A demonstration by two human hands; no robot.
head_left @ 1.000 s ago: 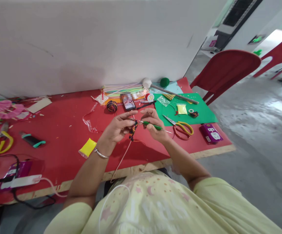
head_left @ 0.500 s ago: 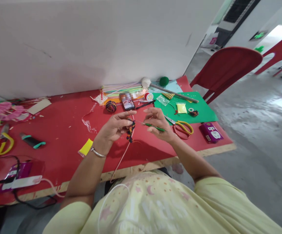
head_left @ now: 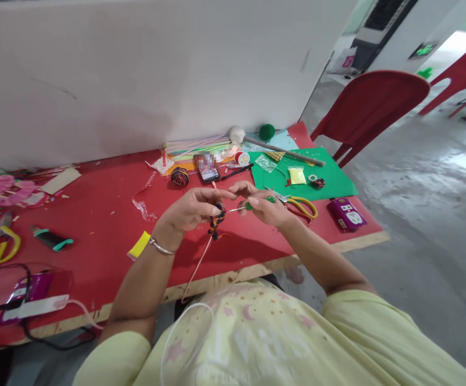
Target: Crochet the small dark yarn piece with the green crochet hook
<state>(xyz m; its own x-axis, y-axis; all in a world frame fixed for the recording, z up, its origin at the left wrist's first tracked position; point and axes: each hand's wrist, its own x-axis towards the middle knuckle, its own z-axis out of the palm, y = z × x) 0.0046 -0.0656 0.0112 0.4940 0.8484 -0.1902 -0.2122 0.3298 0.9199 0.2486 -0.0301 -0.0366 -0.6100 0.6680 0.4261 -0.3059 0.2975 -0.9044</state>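
Pinched in my left hand (head_left: 194,208) is a small dark crochet piece (head_left: 215,224) with orange flecks, hanging above the red table. My right hand (head_left: 263,203) is closed on a crochet hook (head_left: 252,205) with a green handle. The hook's thin metal shaft points left and its tip meets the edge of the crochet piece; whether it is inside a loop is too small to tell. Behind my left hand lies a dark multicoloured yarn ball (head_left: 179,176). A phone (head_left: 207,168) lies beside the ball, with a pink cable running from it past my left hand to the table's front edge.
Scissors (head_left: 303,206) lie just right of my right hand, near a purple socket block (head_left: 346,214). A green sheet (head_left: 333,185) carries small packets and a grey rod (head_left: 285,150). More scissors (head_left: 8,244) and a box cutter (head_left: 52,238) lie at left. A red chair (head_left: 373,112) stands beyond.
My right hand has moved left, closer to my left hand. The hook has swung to a flatter angle, and its tip stays by the crochet piece. The camera view has shifted slightly.
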